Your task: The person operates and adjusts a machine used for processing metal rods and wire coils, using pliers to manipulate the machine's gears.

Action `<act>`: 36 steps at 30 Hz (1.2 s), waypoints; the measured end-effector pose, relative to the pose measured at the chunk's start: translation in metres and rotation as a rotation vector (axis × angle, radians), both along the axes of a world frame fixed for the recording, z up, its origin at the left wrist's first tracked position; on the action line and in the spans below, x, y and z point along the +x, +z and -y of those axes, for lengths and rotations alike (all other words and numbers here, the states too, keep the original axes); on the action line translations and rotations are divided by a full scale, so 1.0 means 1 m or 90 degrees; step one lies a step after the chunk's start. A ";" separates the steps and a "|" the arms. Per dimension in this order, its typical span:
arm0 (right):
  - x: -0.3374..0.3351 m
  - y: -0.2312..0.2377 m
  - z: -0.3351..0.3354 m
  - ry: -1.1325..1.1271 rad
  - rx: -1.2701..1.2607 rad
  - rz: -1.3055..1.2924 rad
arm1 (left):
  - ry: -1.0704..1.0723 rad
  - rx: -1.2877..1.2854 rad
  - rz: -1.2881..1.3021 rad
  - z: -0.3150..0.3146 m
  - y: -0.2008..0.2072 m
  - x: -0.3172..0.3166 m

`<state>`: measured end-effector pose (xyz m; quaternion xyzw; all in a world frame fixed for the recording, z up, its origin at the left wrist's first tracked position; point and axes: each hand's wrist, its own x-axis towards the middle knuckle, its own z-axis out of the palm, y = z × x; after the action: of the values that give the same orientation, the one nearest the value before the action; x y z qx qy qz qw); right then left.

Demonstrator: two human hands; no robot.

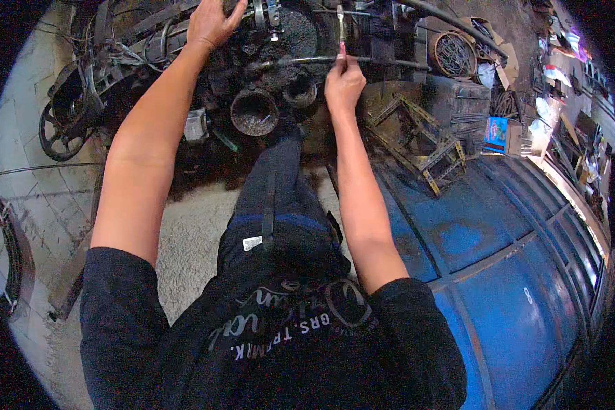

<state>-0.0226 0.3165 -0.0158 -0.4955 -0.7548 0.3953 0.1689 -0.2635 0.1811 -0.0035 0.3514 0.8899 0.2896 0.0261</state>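
Note:
My left hand (214, 24) is at the top edge, beside the dark, greasy machine (280, 65). Its thumb stretches away from the palm; the fingertips run out of view, and I see nothing held. Right of the middle, my right hand (345, 85) is closed around a slim tool (342, 31) that points away from me. The tool has a pale shaft and a red part close to my fingers; its exact kind is unclear. A metal rod (389, 63) runs crosswise just beyond this hand. Two round, grimy openings, the larger a metal cup (254, 113), face me below the machine.
A blue metal panel (485, 239) fills the lower right, with a worn yellowish metal frame (417, 143) on its far end. Behind are a basket of wire (454, 55) and a blue-and-red box (497, 130). A spoked handwheel (65, 130) and a coiled black hose (7, 246) are at left.

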 end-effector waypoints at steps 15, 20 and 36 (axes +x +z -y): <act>-0.004 -0.005 -0.014 -0.183 -0.707 -0.348 | -0.011 0.015 0.063 -0.005 0.008 0.003; -0.018 0.014 -0.010 -0.162 -0.709 -0.301 | -0.014 0.012 0.027 -0.002 0.002 0.000; -0.008 0.006 -0.018 0.057 0.073 -0.062 | -0.004 0.017 0.034 -0.005 0.007 0.002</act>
<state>-0.0303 0.3348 -0.0095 -0.4310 -0.7884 0.3824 0.2153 -0.2614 0.1858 0.0033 0.3466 0.8838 0.3108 0.0460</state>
